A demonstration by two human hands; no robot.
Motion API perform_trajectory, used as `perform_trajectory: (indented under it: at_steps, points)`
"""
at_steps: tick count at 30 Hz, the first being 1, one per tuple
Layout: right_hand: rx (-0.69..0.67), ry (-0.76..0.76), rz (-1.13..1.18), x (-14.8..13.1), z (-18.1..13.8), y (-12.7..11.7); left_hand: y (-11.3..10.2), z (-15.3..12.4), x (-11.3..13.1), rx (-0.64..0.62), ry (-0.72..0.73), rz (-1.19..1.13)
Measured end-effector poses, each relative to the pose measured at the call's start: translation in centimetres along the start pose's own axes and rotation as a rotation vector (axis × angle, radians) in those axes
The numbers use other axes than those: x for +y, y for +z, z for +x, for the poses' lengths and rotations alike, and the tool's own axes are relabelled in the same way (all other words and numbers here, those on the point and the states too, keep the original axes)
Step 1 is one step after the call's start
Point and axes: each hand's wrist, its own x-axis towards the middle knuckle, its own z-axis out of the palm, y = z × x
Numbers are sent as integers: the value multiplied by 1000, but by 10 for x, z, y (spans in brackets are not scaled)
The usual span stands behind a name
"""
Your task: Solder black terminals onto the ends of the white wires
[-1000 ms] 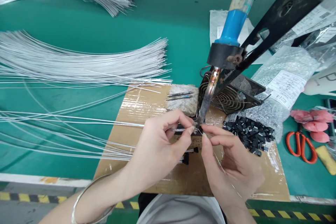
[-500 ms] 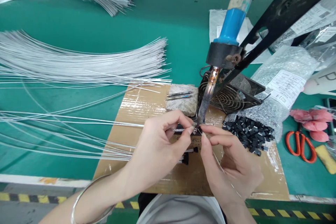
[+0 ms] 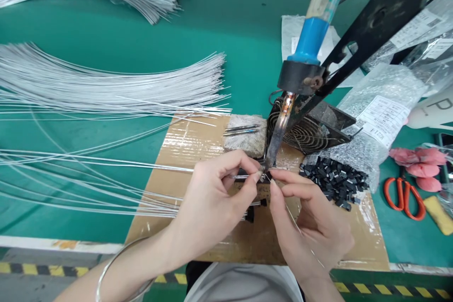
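My left hand (image 3: 219,198) is closed in a pinch on thin white wire (image 3: 173,167), right beside the hot end of a soldering iron (image 3: 276,139). Between the fingertips the wire's end is too small to make out clearly. My right hand (image 3: 311,222) pinches a thin strand of solder wire (image 3: 293,221), which runs back across the palm toward the wrist. The solder's front end meets the iron's tip just off my left fingertips. Below the left fingers, several wires end in black connectors (image 3: 249,214) on the brown cardboard (image 3: 198,146).
A fan (image 3: 300,127) stands behind the iron, which a black bracket (image 3: 382,14) holds. To the right lie a heap of black connectors (image 3: 336,179), bubble-wrap bags (image 3: 399,85) and orange-handled scissors (image 3: 403,198). Bundles of white wire (image 3: 123,82) cover the left.
Both hands stay almost still at the iron's tip. The view has shifted very slightly.
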Motion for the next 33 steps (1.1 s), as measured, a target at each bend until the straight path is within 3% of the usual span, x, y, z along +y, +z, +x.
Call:
perform_trajectory:
  at_steps: [14, 18, 21, 23, 27, 30, 33]
  points:
    - [-18, 67, 28, -3, -2, -1, -2, -3, -5, -27, 46, 76]
    - [14, 155, 52, 2, -1, -10, -3, -19, -15, 21, 278, 348]
    - [160, 187, -8, 12, 6, -28, -2, -36, -30, 118, 580, 592]
    - [279, 200, -55, 20, 10, -43, 1, -47, -43, 163, 678, 678]
    - [444, 303, -136, 30, 14, -67, 11, -62, -66, 237, 589, 596]
    - [486, 397, -143, 34, 11, -75, 14, -67, -71, 245, 509, 448]
    - [476, 409, -177, 38, 5, -77, 3, -62, -67, 207, 455, 398]
